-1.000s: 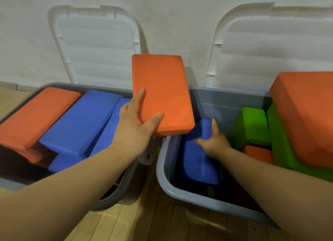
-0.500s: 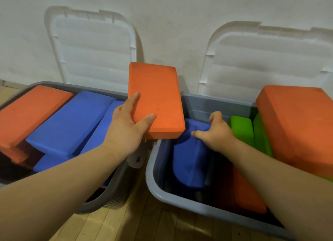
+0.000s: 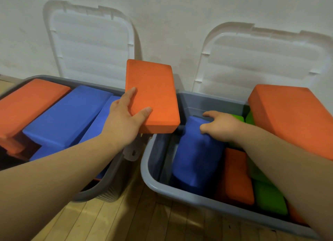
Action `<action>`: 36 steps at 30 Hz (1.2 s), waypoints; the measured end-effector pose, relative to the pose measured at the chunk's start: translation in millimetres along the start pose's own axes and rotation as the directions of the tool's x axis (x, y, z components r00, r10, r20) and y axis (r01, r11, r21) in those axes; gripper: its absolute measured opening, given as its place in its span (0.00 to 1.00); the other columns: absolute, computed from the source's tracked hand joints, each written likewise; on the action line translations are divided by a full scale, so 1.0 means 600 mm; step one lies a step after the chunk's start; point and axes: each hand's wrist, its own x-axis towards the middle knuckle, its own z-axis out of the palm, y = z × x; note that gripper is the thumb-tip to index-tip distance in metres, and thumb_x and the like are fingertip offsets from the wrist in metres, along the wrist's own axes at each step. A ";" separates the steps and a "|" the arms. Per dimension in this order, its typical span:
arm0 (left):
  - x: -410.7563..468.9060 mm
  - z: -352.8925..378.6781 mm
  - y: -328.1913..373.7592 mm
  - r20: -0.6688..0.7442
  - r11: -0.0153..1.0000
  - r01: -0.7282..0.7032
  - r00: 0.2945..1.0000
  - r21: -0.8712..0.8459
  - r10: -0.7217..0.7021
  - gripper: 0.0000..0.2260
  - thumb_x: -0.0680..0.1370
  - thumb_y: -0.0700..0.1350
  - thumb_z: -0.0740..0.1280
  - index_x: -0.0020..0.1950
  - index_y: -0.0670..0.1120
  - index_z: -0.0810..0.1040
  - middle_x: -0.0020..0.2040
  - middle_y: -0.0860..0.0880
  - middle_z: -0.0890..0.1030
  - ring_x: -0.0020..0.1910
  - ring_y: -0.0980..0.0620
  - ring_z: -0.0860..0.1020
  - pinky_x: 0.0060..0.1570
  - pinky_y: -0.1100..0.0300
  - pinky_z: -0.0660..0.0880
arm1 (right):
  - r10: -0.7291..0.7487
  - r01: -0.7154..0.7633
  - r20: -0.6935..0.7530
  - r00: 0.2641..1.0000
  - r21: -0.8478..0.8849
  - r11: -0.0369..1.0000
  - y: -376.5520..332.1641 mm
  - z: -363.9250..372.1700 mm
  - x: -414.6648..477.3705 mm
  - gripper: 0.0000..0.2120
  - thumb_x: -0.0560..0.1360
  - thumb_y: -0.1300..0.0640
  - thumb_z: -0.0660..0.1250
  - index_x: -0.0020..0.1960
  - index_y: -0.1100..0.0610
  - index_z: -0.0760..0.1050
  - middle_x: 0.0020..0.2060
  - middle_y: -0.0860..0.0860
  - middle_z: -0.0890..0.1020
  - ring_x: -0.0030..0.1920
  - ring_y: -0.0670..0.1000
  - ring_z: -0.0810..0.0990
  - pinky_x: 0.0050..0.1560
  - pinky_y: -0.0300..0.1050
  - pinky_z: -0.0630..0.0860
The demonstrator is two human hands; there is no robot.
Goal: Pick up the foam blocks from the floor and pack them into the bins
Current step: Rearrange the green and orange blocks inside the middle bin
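My left hand [image 3: 124, 120] grips an orange foam block [image 3: 153, 94] by its near left corner and holds it in the air over the gap between two grey bins. My right hand [image 3: 219, 126] reaches into the right bin [image 3: 153, 179] and holds the far end of a blue block [image 3: 194, 159] that stands tilted on edge at the bin's left side. Beside it lie an orange block [image 3: 236, 175] and green blocks [image 3: 268, 197]. The left bin [image 3: 93, 192] holds orange [image 3: 30, 103] and blue blocks [image 3: 68, 118].
A large orange block [image 3: 295, 118] sits high on the right bin's contents. Both white lids [image 3: 90, 42] stand open against the white wall behind the bins. Wooden floor [image 3: 126, 219] lies in front of the bins.
My right hand has lifted the blue block's far end and moved it toward the bin's back wall. The view has tilted down and moved closer. My left hand keeps the orange block aloft.
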 end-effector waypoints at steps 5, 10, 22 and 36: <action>0.000 0.001 0.000 -0.005 1.000 -0.002 1.000 0.013 0.002 0.35 0.79 0.62 0.69 0.82 0.62 0.57 0.74 0.48 0.66 0.61 0.52 0.71 0.62 0.54 0.70 | 0.020 -0.023 0.049 0.999 0.066 0.998 -0.003 -0.037 -0.022 0.32 0.74 0.52 0.70 0.77 0.46 0.68 0.73 0.49 0.72 0.65 0.55 0.73 0.53 0.45 0.71; 0.000 0.002 0.003 -0.013 1.000 -0.004 1.000 0.028 0.004 0.34 0.79 0.62 0.68 0.82 0.62 0.57 0.74 0.49 0.66 0.61 0.53 0.70 0.61 0.54 0.69 | 0.051 -0.061 0.098 0.994 0.097 0.993 -0.005 -0.057 -0.040 0.37 0.73 0.51 0.74 0.79 0.44 0.64 0.69 0.48 0.71 0.64 0.58 0.73 0.50 0.49 0.77; 0.002 0.004 0.011 -0.013 1.000 0.017 1.000 0.018 -0.017 0.34 0.78 0.63 0.69 0.81 0.63 0.59 0.73 0.48 0.67 0.61 0.52 0.71 0.59 0.55 0.70 | 0.173 0.039 0.375 0.911 -0.496 0.867 -0.020 0.022 -0.102 0.57 0.72 0.33 0.72 0.84 0.47 0.38 0.79 0.58 0.60 0.74 0.62 0.67 0.66 0.53 0.73; 0.000 0.010 0.085 0.046 0.993 -0.048 0.998 -0.106 0.053 0.33 0.76 0.61 0.73 0.79 0.64 0.64 0.71 0.56 0.71 0.61 0.58 0.75 0.57 0.66 0.73 | -0.435 0.457 -0.152 0.888 0.181 0.871 -0.029 -0.035 -0.085 0.58 0.65 0.43 0.83 0.81 0.35 0.47 0.78 0.45 0.59 0.73 0.44 0.63 0.68 0.41 0.63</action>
